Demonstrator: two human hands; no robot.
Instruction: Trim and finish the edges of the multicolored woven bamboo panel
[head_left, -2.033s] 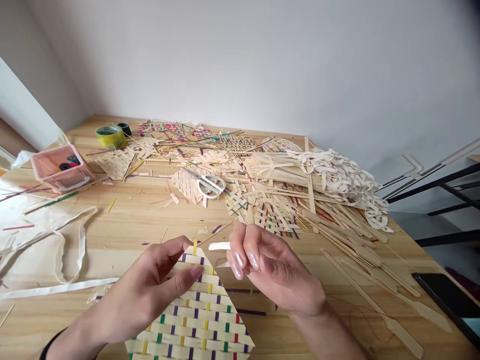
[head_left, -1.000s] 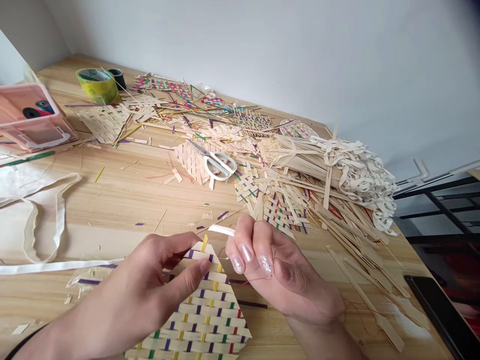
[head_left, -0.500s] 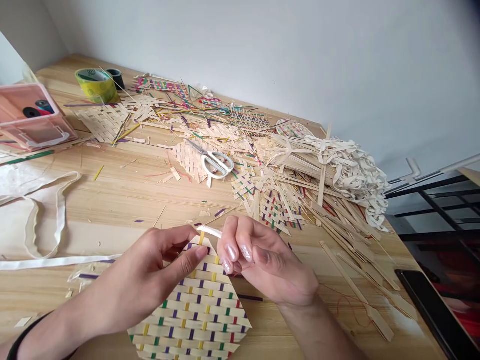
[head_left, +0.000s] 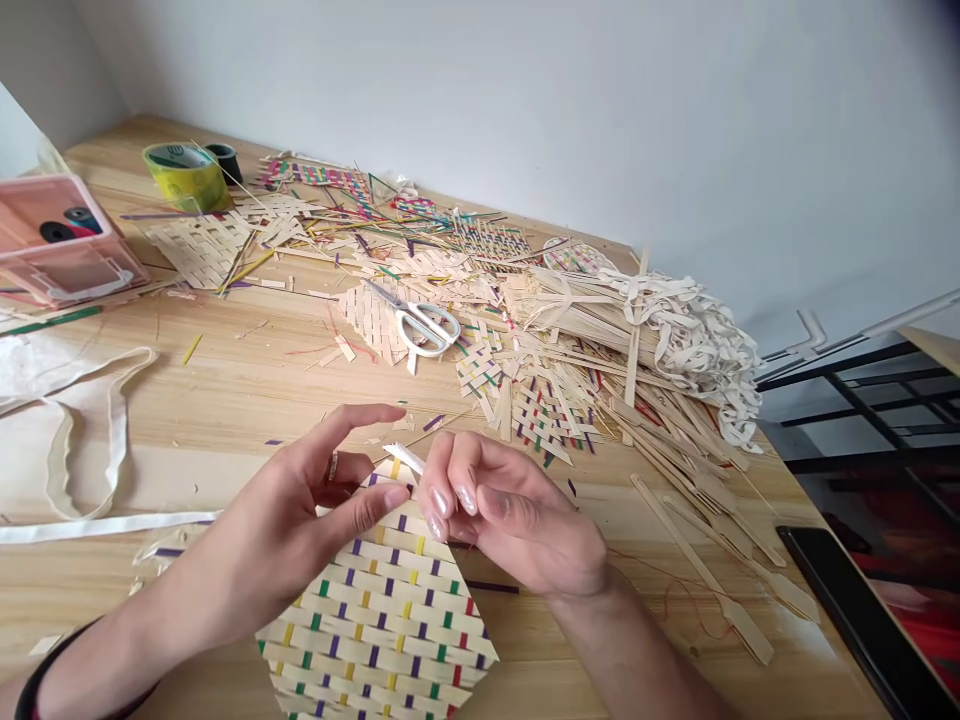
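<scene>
A woven panel (head_left: 390, 610) of pale flat strips, crossed by purple, yellow, green and red ones, stands tilted toward me with its narrow end up. Along its top edge lies a short white fabric ribbon (head_left: 405, 458). My right hand (head_left: 510, 510) pinches the ribbon's right end beside the panel's upper right edge, fingers curled together. At the upper left, my left hand (head_left: 315, 530) has its index finger raised away from the thumb, whose tip is by the panel's face. The left hand's other fingers are bent and partly hidden.
White-handled scissors (head_left: 426, 328) lie beyond the hands, among woven scraps and loose strips. A bundle of fan sticks with white ribbon (head_left: 697, 340) is at right, above a black phone (head_left: 840, 610). Left are a pink box (head_left: 75, 270), tape roll (head_left: 184, 178) and loose white ribbon (head_left: 120, 430).
My left index finger has lifted off the ribbon and spread from the thumb. The ribbon's left end now shows. My right hand keeps its pinch, and the whole view has shifted slightly.
</scene>
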